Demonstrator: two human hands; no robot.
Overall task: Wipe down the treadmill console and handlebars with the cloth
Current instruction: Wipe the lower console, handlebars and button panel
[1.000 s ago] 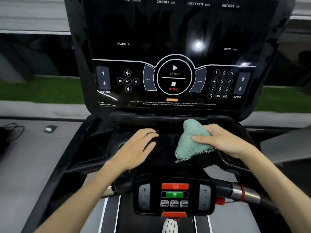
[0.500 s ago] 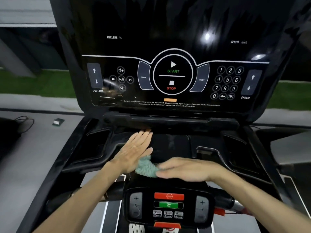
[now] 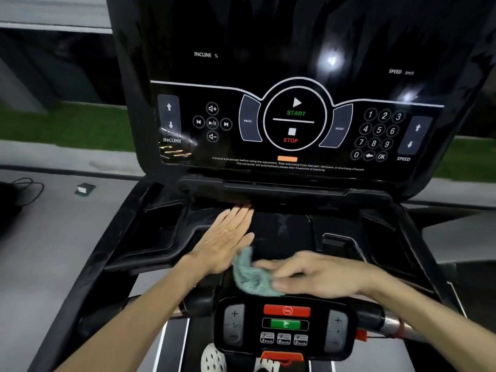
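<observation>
The black treadmill console (image 3: 295, 63) rises ahead with its lit START/STOP touch panel. Below it lies the glossy black tray (image 3: 284, 226). My left hand (image 3: 225, 242) rests flat on the tray's left part, fingers straight and pointing at the console's base. My right hand (image 3: 316, 277) holds the green cloth (image 3: 249, 275) between thumb and fingers and presses it on the tray's near edge, just right of my left wrist. The hand is motion-blurred. Below sits the handlebar control pad (image 3: 285, 326), with the right handlebar (image 3: 389, 324) leading off it.
Recessed pockets flank the tray at left (image 3: 163, 221) and right (image 3: 381, 237). A white shoe (image 3: 213, 358) shows on the belt below. On the grey floor at left lie a small box (image 3: 85, 188) and a dark cable (image 3: 29, 189).
My right hand brought the cloth from the tray's right-centre down and left to its near edge. My left hand flattened and slid forward. The last half second shows little movement.
</observation>
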